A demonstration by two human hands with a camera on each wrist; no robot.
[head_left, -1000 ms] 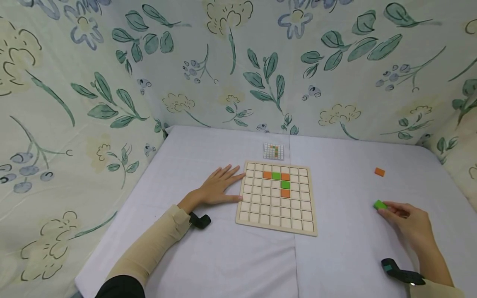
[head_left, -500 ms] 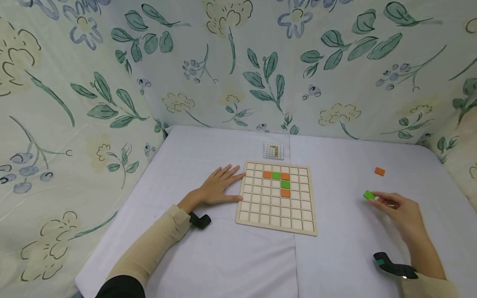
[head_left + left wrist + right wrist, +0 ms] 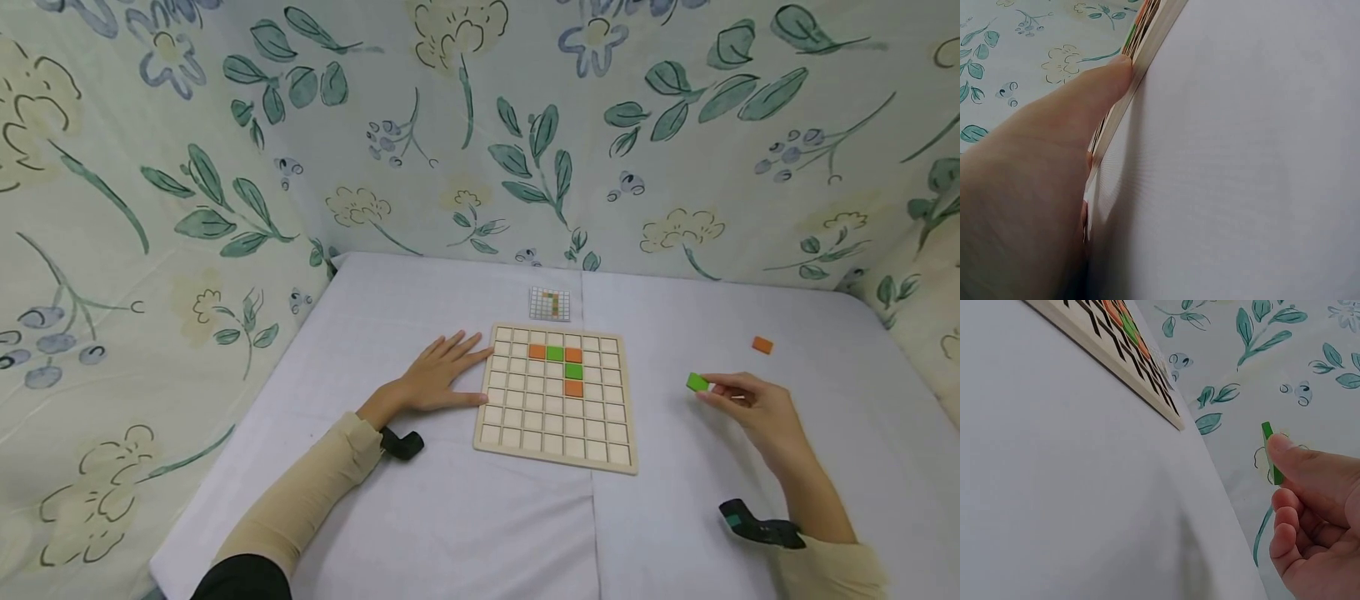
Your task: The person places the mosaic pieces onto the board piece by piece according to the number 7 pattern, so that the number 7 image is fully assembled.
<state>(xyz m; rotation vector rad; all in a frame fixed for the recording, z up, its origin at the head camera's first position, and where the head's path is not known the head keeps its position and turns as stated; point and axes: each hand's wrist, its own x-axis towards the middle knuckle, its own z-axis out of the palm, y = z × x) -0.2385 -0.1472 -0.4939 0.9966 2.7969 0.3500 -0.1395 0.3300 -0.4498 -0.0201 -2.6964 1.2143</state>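
A wooden grid board (image 3: 555, 463) lies on the white cloth, with orange and green square tiles set in several of its cells. My left hand (image 3: 442, 377) is spread flat beside it, thumb and fingertips touching the board's left edge; the left wrist view shows the thumb (image 3: 1100, 84) against that edge. To the right of the board, my right hand (image 3: 757, 408) pinches a green tile (image 3: 697, 382) between thumb and fingers, above the cloth. Seen from the right wrist, the green tile (image 3: 1272, 453) is held edge-on, and the other fingers are curled.
Behind the board lies a small pattern card (image 3: 550, 304) showing a coloured grid. A loose orange tile (image 3: 762, 345) lies on the cloth at the far right. Floral fabric (image 3: 480, 167) hangs around the table's back and sides.
My right hand has moved left toward the board and slightly farther back, carrying the green tile. The left hand and the board have stayed where they were.
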